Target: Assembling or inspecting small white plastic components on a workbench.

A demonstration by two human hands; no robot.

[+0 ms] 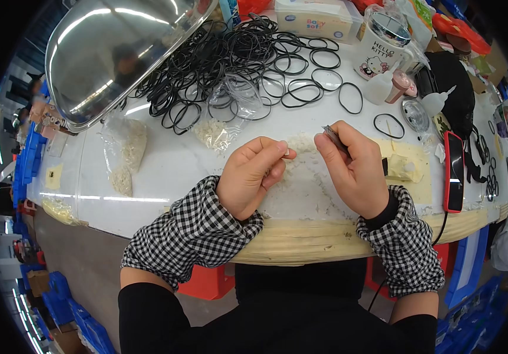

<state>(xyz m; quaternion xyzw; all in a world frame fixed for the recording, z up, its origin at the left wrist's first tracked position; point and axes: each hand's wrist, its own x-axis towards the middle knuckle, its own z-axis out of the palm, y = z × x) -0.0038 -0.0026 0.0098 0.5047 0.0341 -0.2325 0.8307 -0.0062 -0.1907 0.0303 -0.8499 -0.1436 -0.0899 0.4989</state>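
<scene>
Two bare hands are over the table (156, 177), nearer the person than a heap of thin black rings (210, 65). The left hand (251, 177) has thumb and forefinger pinched together on a small piece (286, 153): whitish, its outline mostly covered by the fingers. That piece sits on the person's side of the heap, a little right of its middle. The right hand (357, 168) has its fingers wrapped around a slim, dark grey tool (336, 140) with a metallic tip, apart from the piece. Left of the heap's near edge lies a clear bag (130, 147) of pale bits.
</scene>
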